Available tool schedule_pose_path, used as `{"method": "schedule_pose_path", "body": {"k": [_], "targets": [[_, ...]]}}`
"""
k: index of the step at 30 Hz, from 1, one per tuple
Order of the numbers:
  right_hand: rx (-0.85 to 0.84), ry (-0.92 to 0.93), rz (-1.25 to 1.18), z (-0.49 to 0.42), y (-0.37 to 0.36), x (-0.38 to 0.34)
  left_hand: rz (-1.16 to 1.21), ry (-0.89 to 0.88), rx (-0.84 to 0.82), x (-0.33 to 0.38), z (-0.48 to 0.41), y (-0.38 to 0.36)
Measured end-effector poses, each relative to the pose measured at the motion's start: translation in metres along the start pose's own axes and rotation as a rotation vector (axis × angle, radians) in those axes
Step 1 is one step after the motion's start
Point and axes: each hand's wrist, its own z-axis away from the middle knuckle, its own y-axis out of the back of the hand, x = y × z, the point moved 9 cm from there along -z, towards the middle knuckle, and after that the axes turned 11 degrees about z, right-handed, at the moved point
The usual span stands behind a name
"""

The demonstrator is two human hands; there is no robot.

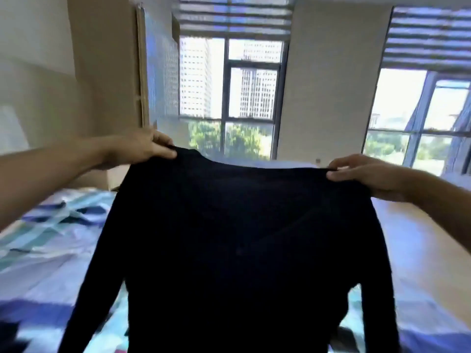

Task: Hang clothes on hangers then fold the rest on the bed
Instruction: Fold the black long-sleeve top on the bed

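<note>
A black long-sleeved top [237,245] hangs spread out in front of me, held up by its two shoulders above the bed [48,245]. My left hand [142,149] pinches the left shoulder at the top edge. My right hand [369,175] pinches the right shoulder, slightly lower. Both sleeves hang down at the sides, and the hem runs out of view at the bottom. The bed has a sheet patterned in blue, teal and white. No hanger is in view.
A tall cardboard panel [107,72] leans against the wall at the left, behind the bed. Large windows [229,93] fill the far wall. Light wooden floor [420,238] lies to the right of the bed.
</note>
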Motion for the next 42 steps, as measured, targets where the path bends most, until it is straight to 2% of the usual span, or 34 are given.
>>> {"method": "schedule_pose_path", "body": {"k": [4, 7, 9, 12, 15, 17, 20, 23, 28, 32, 35, 39, 42], "targets": [[-0.278, -0.216, 0.017, -0.014, -0.118, 0.113, -0.079, 0.155, -0.215, -0.133, 0.026, -0.105], [-0.454, -0.332, 0.099, -0.026, -0.185, 0.170, -0.116, 0.245, -0.295, -0.209, 0.028, -0.158], [-0.484, -0.370, 0.208, -0.037, -0.194, 0.183, -0.119, 0.276, -0.296, -0.228, 0.024, -0.170], [-0.292, -0.387, 0.278, -0.082, -0.190, 0.198, -0.113, 0.306, -0.202, -0.250, -0.009, -0.181], [-0.049, -0.319, 0.344, -0.121, -0.188, 0.201, -0.192, 0.337, -0.036, -0.266, -0.041, -0.183], [0.033, -0.306, 0.359, -0.135, -0.192, 0.211, -0.285, 0.396, 0.023, -0.273, -0.051, -0.196], [-0.075, -0.382, 0.474, -0.123, -0.204, 0.238, -0.498, 0.384, -0.038, -0.260, -0.048, -0.248], [-0.238, -0.483, 0.551, -0.080, -0.203, 0.271, -0.449, 0.157, -0.166, -0.213, -0.035, -0.324], [-0.558, -0.676, 0.485, 0.028, -0.204, 0.331, -0.288, -0.119, -0.374, -0.137, -0.002, -0.442], [-0.666, -0.656, 0.368, 0.094, -0.220, 0.341, -0.300, -0.153, -0.521, -0.112, 0.019, -0.508], [-0.564, -0.557, 0.256, 0.108, -0.220, 0.338, -0.307, -0.097, -0.580, -0.116, 0.026, -0.530], [-0.239, -0.562, -0.292, 0.111, -0.183, 0.331, -0.296, -0.048, -0.542, -0.119, 0.028, -0.534], [-0.165, -0.522, -0.401, 0.113, -0.150, 0.335, -0.285, -0.024, -0.525, -0.119, 0.030, -0.533]]}}
